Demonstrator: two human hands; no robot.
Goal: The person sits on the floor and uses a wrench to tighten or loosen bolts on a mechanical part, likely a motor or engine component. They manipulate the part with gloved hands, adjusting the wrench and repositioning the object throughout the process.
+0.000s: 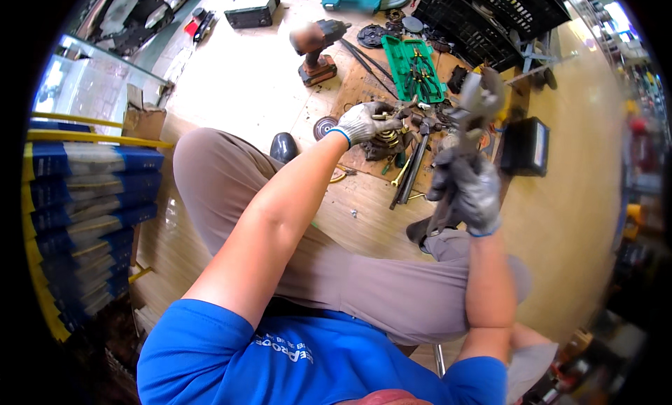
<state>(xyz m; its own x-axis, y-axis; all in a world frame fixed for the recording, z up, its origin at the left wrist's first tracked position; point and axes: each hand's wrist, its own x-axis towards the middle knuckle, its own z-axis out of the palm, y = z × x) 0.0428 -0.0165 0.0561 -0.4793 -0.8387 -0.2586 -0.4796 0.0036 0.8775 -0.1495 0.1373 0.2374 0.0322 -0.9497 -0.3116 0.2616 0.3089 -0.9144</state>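
My right hand (476,195), in a grey-coated work glove, is raised over the right side of the work area. It is closed round the handle of a large metal adjustable wrench (481,100), blurred by motion, with its jaws pointing away from me. My left hand (360,123), in a similar glove with a blue cuff, reaches forward to a greasy metal part (383,147) with brass-coloured rings or coils. Its fingers are bent over the top of that part, and their tips are partly hidden. The part rests on a stained brown board (357,90).
A cordless impact driver (316,51) stands beyond my left hand. An open green tool case (414,69) holds pliers. A hammer (424,128) and a combination wrench (401,172) lie near the part. Black crates (465,23) stand at the back, a black box (525,147) at the right.
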